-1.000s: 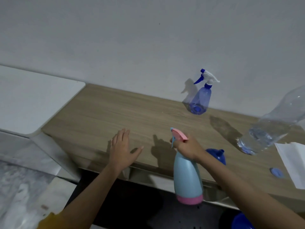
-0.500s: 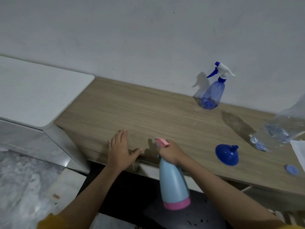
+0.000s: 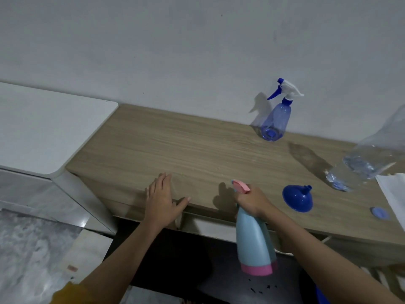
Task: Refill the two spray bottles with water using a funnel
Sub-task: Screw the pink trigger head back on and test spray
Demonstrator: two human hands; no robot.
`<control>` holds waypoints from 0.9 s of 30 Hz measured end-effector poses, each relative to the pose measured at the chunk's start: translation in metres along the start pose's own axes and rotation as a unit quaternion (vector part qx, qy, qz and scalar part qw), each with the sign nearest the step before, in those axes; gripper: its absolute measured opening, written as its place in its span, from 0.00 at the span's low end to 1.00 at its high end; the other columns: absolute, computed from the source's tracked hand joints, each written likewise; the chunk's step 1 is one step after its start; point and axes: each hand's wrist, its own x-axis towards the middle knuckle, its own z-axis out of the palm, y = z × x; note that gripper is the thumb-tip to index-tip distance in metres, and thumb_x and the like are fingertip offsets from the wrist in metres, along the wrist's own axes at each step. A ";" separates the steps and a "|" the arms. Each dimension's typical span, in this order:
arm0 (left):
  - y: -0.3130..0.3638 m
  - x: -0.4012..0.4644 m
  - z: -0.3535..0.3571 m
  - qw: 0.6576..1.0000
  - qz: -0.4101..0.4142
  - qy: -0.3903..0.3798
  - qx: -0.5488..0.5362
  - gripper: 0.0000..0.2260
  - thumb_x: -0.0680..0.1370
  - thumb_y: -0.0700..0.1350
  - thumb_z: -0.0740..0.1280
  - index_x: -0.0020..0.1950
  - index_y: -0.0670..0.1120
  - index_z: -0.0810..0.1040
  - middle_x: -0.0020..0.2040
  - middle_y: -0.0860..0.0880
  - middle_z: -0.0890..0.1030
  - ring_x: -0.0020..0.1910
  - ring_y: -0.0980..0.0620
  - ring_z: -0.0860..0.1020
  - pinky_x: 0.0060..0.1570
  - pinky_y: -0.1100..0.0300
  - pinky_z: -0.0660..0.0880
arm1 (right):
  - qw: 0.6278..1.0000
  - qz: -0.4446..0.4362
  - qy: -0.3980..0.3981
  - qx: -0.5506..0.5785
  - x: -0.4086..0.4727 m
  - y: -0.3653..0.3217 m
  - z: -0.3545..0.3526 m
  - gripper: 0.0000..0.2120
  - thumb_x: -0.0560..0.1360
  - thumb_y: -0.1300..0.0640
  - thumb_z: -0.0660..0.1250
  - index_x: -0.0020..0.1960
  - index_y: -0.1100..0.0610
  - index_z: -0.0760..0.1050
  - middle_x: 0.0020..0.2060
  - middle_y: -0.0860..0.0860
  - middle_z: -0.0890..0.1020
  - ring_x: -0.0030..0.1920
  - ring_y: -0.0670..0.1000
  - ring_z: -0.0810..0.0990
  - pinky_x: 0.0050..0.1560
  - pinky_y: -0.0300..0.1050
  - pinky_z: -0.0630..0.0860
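My right hand (image 3: 252, 200) grips the neck of a light blue spray bottle (image 3: 254, 240) with a pink base and pink trigger head, held in the air just in front of the wooden table's front edge. My left hand (image 3: 162, 198) lies flat, fingers straight, on the table (image 3: 175, 145) near that edge. A translucent blue spray bottle (image 3: 276, 119) with a white and blue trigger stands at the back by the wall. A blue funnel (image 3: 297, 199) rests wide end down, to the right of my right hand. A large clear water bottle (image 3: 368, 159) stands at the right edge.
A small blue cap (image 3: 380, 212) lies on the table right of the funnel. White paper (image 3: 394, 194) sits at the far right edge. A white cabinet top (image 3: 43, 132) adjoins the table on the left. Dark floor lies below the table.
The view has shifted left, so the table objects sit further right in the frame. My right hand still holds the light blue bottle in front of the table edge; my left hand stays flat.
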 end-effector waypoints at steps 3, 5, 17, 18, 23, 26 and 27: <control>0.012 0.001 0.005 1.000 0.007 0.002 -0.007 0.44 0.65 0.70 0.56 0.72 0.42 0.63 0.72 0.42 0.66 0.72 0.44 0.63 0.70 0.43 0.60 | 0.999 0.032 0.009 0.018 -0.003 0.015 -0.015 0.11 0.76 0.54 0.59 0.40 0.61 0.74 0.34 0.57 0.76 0.34 0.53 0.73 0.38 0.47 0.69; 0.023 0.001 0.007 1.000 0.013 0.002 -0.016 0.44 0.65 0.70 0.56 0.72 0.43 0.63 0.72 0.43 0.66 0.71 0.44 0.64 0.70 0.43 0.60 | 0.999 0.039 0.008 0.033 -0.004 0.018 -0.023 0.11 0.77 0.55 0.59 0.39 0.59 0.72 0.32 0.55 0.74 0.33 0.51 0.71 0.36 0.45 0.68; 0.137 0.013 -0.002 0.971 0.115 0.043 -0.205 0.34 0.72 0.63 0.65 0.70 0.43 0.68 0.68 0.46 0.72 0.67 0.50 0.70 0.64 0.68 0.59 | 0.936 -0.206 0.229 0.169 0.013 -0.027 -0.078 0.19 0.75 0.40 0.64 0.62 0.46 0.67 0.37 0.51 0.80 0.37 0.52 0.83 0.44 0.54 0.80; 0.148 0.014 -0.006 0.964 0.127 0.033 -0.230 0.33 0.72 0.62 0.67 0.71 0.44 0.66 0.68 0.49 0.71 0.67 0.53 0.69 0.63 0.70 0.60 | 0.927 -0.218 0.238 0.191 0.018 -0.033 -0.085 0.20 0.74 0.40 0.65 0.62 0.45 0.66 0.37 0.52 0.80 0.35 0.53 0.83 0.44 0.58 0.81; 0.186 0.024 -0.007 0.936 0.151 -0.021 -0.316 0.34 0.68 0.59 0.72 0.71 0.56 0.62 0.66 0.58 0.70 0.63 0.62 0.70 0.58 0.65 0.71 | 0.892 -0.262 0.277 0.242 0.032 -0.060 -0.113 0.24 0.76 0.43 0.64 0.67 0.50 0.62 0.38 0.53 0.82 0.30 0.52 0.84 0.41 0.56 0.81; 0.195 0.038 0.002 0.929 0.126 0.013 -0.348 0.33 0.67 0.58 0.73 0.68 0.60 0.63 0.64 0.56 0.72 0.61 0.59 0.73 0.57 0.54 0.76 | 0.861 -0.279 0.295 0.305 0.039 -0.070 -0.124 0.19 0.76 0.47 0.67 0.63 0.52 0.66 0.42 0.55 0.81 0.30 0.55 0.83 0.32 0.51 0.81; 0.199 0.042 0.002 0.932 0.120 0.022 -0.342 0.34 0.67 0.58 0.73 0.68 0.59 0.62 0.64 0.57 0.72 0.61 0.59 0.73 0.56 0.53 0.76 | 0.849 -0.288 0.309 0.317 0.042 -0.073 -0.126 0.17 0.76 0.47 0.68 0.60 0.53 0.68 0.44 0.55 0.81 0.33 0.56 0.84 0.31 0.49 0.81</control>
